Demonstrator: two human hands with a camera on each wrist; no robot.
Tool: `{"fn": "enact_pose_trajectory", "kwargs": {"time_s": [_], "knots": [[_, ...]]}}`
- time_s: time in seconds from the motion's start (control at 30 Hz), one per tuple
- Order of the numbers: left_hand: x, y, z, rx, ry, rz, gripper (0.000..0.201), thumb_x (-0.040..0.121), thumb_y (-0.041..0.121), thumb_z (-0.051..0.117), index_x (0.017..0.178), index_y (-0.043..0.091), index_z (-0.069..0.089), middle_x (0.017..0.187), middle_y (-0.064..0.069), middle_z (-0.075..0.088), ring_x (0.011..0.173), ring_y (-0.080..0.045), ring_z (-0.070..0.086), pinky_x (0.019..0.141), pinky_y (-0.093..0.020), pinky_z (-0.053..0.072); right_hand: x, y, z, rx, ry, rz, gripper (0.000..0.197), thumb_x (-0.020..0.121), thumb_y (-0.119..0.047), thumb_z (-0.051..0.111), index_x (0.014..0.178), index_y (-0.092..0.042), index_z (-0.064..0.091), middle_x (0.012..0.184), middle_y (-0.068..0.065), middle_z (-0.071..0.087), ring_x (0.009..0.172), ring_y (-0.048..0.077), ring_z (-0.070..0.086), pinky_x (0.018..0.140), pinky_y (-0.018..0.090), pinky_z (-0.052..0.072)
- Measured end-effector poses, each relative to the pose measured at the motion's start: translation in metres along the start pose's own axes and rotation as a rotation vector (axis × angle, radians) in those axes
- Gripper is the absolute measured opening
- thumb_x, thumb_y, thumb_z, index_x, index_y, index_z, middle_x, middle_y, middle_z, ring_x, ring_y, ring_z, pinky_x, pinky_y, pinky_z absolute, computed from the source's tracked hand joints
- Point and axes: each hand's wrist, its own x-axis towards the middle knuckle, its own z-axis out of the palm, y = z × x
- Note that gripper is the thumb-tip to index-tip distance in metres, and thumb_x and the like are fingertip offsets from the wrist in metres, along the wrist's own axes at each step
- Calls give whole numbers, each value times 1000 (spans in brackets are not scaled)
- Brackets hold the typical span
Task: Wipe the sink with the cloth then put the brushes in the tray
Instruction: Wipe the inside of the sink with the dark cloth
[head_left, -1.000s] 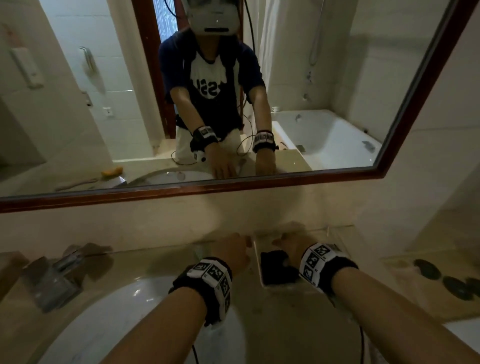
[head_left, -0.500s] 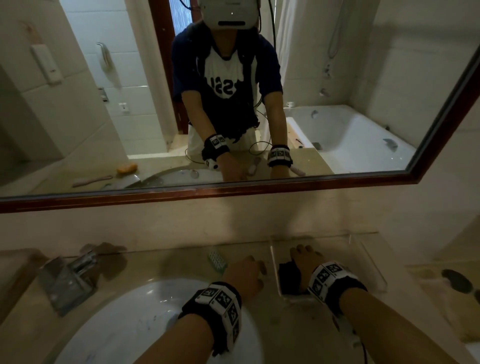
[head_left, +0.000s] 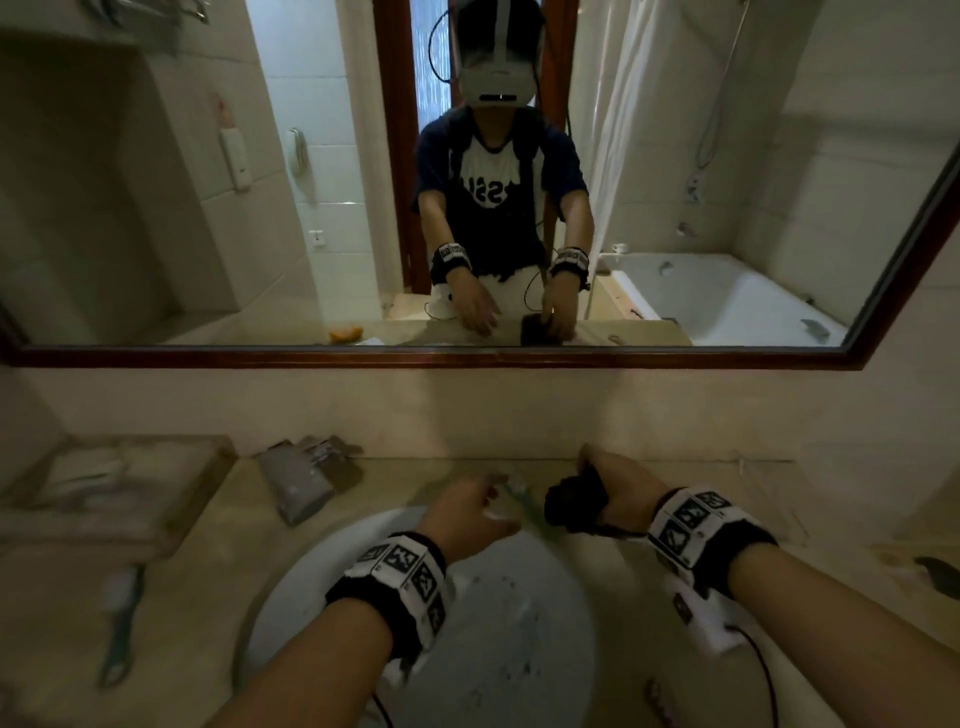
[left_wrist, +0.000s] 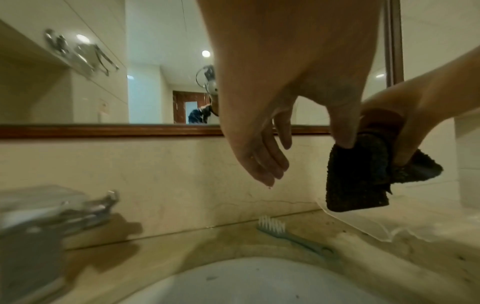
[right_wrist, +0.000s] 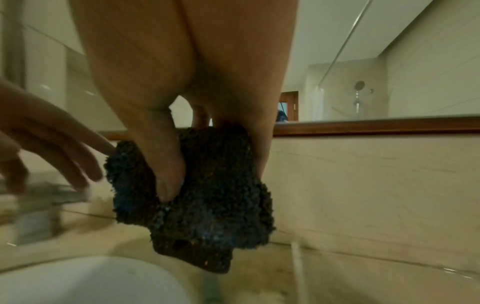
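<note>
The dark cloth (right_wrist: 192, 197) hangs bunched in the right hand (head_left: 618, 493), pinched between thumb and fingers, just above the counter at the sink's (head_left: 498, 649) far right rim. The left hand (head_left: 467, 514) hovers beside it, fingers loose and apart, holding nothing. A toothbrush (left_wrist: 293, 236) lies on the rim directly below. Swinging the cloth into the basin could sweep that toothbrush in; a loose pinch could drop the cloth.

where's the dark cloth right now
The dark cloth is gripped in the right hand, held above the counter just right of the sink, near the left hand.
</note>
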Motion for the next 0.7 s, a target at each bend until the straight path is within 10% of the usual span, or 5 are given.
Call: {"fn": "enact_pose_trajectory", "kwargs": {"time_s": [0.17, 0.3, 0.47, 0.63, 0.7], "knots": [[-76, -34, -35, -227, -53, -56, 79, 80, 41, 72, 145, 21, 32, 143, 0, 45, 131, -17, 45, 104, -28, 39, -39, -99, 12, 56, -16, -195, 36, 76, -22, 68, 98, -26, 40, 91, -3, 54, 85, 20, 53, 73, 31, 48], [-134, -68, -49, -351, -51, -19, 36, 85, 31, 68, 113, 9, 64, 102, -2, 66, 82, -5, 60, 81, -22, 51, -75, -170, 31, 139, -23, -274, 40, 74, -24, 74, 102, -19, 47, 92, -5, 52, 83, 17, 50, 71, 26, 45], [-194, -123, -51, -492, 88, -120, 13, 87, 21, 67, 92, 12, 58, 79, 5, 59, 69, -5, 56, 58, -8, 46, -97, -228, 65, 211, -31, -327, 47, 72, -20, 78, 104, -22, 44, 103, -1, 50, 95, 22, 53, 71, 17, 38], [-232, -164, -53, -622, 133, -177, 11, 92, 15, 60, 98, 7, 60, 98, -14, 64, 91, -23, 63, 83, -33, 50, -108, -265, 108, 170, -16, -502, 63, 75, -35, 74, 130, -21, 47, 139, 3, 40, 126, 22, 43, 105, 32, 40], [-241, -177, -54, -672, 115, -178, 12, 93, 11, 57, 102, 4, 61, 97, -15, 64, 88, -21, 62, 80, -27, 50, -108, -277, 124, 41, -35, -628, 70, 75, -50, 65, 136, -23, 43, 146, 3, 37, 135, 23, 36, 110, 39, 35]]}}
